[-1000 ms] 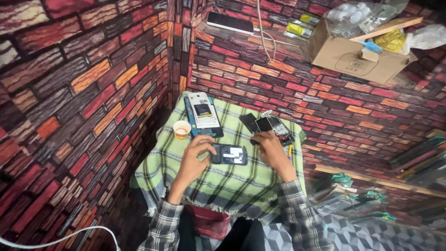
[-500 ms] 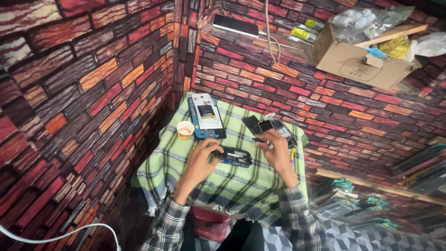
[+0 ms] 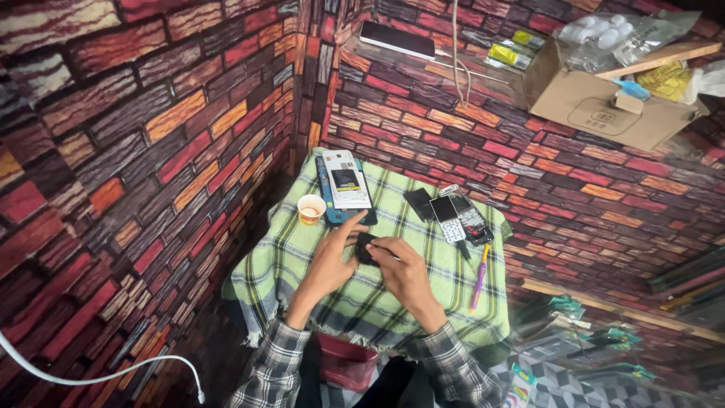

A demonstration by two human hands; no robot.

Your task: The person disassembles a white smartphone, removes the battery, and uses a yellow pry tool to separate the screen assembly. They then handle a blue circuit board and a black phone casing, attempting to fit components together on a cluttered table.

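A small dark phone (image 3: 365, 248) lies on the green checked cloth (image 3: 302, 261) of a little table, mostly covered by my hands. My left hand (image 3: 331, 261) rests on its left side with fingers spread over it. My right hand (image 3: 404, 273) grips its right side and holds a thin tool against it. A blue phone with a white battery pack on top (image 3: 345, 185) lies just beyond, and a small paper cup (image 3: 311, 208) stands to the left.
Dark phone parts and a keypad phone (image 3: 453, 214) lie at the table's far right, a purple pen (image 3: 479, 276) on its right edge. Brick-pattern walls close in left and behind. A cardboard box (image 3: 604, 106) and a flat phone (image 3: 396, 39) sit on a ledge above.
My hands have closed in over the small dark phone, which now shows far less than before. The view has shifted slightly.
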